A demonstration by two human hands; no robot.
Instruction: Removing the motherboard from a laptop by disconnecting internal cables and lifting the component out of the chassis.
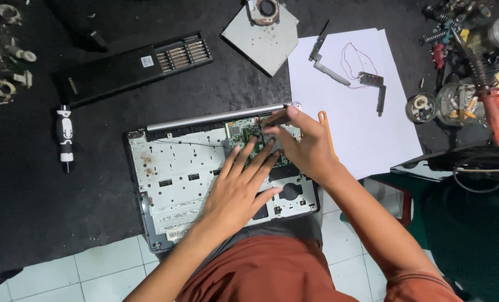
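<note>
left hand (pixel 239 187) lies flat, fingers spread, on the green circuit board (pixel 244 141) inside the opened laptop base (pixel 174 179) while right hand (pixel 304 144) pinches a dark tool (pixel 275 118) over it; board looks thin and fragile, so I'd hold its edges.

Rust-orange shirt — short sleeves

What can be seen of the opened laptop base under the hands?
The laptop base lies flat on a black mat, partly overhanging white floor tiles. Its cover is off, showing a pale metal plate with slots and rusty stains, a dark frame, a silver hinge bar along the far edge and a green circuit board. The left hand rests flat on it; the right hand presses a dark tool onto the board.
</note>
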